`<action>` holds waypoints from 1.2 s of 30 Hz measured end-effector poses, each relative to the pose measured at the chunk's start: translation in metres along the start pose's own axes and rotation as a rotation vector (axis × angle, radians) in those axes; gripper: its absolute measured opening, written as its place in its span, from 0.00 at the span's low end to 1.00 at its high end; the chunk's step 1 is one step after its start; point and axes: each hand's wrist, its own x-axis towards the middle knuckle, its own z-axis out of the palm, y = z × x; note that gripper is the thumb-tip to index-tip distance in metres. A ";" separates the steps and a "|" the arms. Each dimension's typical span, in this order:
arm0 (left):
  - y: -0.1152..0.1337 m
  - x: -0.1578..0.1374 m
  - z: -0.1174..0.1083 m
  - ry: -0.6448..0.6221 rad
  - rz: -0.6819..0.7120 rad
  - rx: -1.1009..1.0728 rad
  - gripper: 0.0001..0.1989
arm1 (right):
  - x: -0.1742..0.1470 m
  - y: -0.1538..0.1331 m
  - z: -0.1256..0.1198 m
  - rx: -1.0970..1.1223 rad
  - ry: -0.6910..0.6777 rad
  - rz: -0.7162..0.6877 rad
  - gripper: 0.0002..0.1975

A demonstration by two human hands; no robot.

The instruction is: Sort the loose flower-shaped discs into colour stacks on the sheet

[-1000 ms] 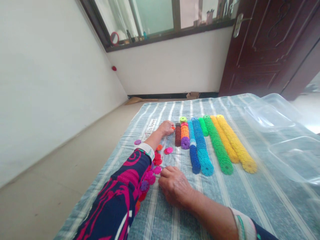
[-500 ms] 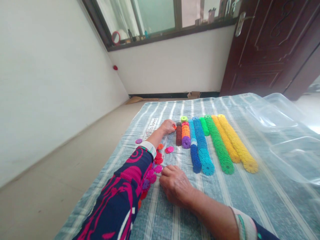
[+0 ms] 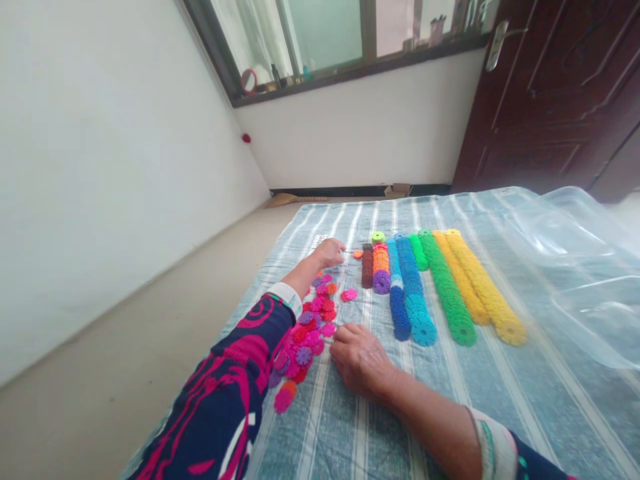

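At the far side of the striped cloth, my left hand (image 3: 330,253) is empty, thumb and forefinger slightly apart. Just right of its fingertips lies an orange notched disc (image 3: 358,254), beside the row of brown discs (image 3: 367,265). My right hand (image 3: 361,360) rests on the cloth with its fingers curled in; what they hold, if anything, is hidden. A pink disc (image 3: 329,329) lies close to its knuckles. Left of it spreads a loose pile of pink, red, purple and orange discs (image 3: 303,356), partly behind my left sleeve. Two pink discs (image 3: 349,295) lie between the hands.
Overlapping rows of discs run rightward: orange and purple (image 3: 381,267), blue (image 3: 413,287), green (image 3: 447,287) and yellow (image 3: 485,287). Two clear plastic containers, one far (image 3: 560,250) and one near (image 3: 600,320), stand at the right. The cloth's left edge drops to the floor.
My left hand has let go of the orange disc and drawn back slightly to the left of it. More of the loose pile shows as the view shifts. The right hand stays curled.
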 end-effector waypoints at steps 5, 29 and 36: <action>-0.023 -0.038 -0.016 -0.088 0.032 0.042 0.09 | -0.001 0.000 0.000 -0.009 -0.007 0.001 0.08; -0.010 -0.076 0.011 -0.156 0.034 -0.069 0.07 | -0.001 0.001 0.001 -0.014 0.015 -0.004 0.08; -0.008 -0.075 0.005 -0.257 0.023 -0.147 0.07 | -0.001 0.001 0.001 0.004 0.027 -0.008 0.08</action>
